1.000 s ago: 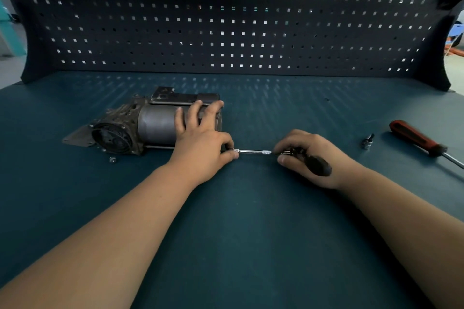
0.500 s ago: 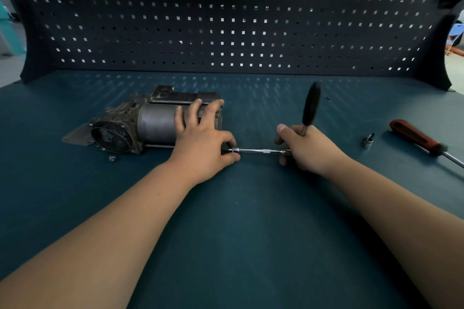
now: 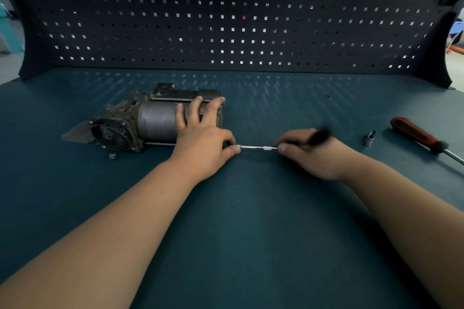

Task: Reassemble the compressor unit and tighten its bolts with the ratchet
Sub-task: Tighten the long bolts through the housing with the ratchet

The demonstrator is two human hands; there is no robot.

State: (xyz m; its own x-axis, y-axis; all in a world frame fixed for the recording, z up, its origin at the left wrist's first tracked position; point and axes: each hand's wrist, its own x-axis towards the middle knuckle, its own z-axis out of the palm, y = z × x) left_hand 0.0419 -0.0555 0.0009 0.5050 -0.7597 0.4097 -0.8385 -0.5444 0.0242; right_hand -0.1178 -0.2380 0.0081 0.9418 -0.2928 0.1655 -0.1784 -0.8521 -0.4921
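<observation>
The grey compressor unit (image 3: 150, 120) lies on its side at the left of the bench, its round end cap facing left. My left hand (image 3: 203, 138) rests three fingers over the cylinder, while its thumb and index finger pinch the socket end of the ratchet's extension bar (image 3: 256, 147) at the unit's right end. My right hand (image 3: 311, 153) grips the ratchet, whose black handle (image 3: 319, 136) is motion-blurred and leans to the right above the knuckles. The bolt under the socket is hidden by my left hand.
A small loose socket (image 3: 369, 138) and a red-handled screwdriver (image 3: 414, 133) lie to the right of my right hand. A loose bolt (image 3: 112, 156) sits in front of the compressor's end cap. A dark pegboard (image 3: 231, 20) walls off the back of the teal bench (image 3: 251, 221).
The ratchet handle swung from low and toward me up to upright, and now swings down to the right. My left hand and the compressor stayed put.
</observation>
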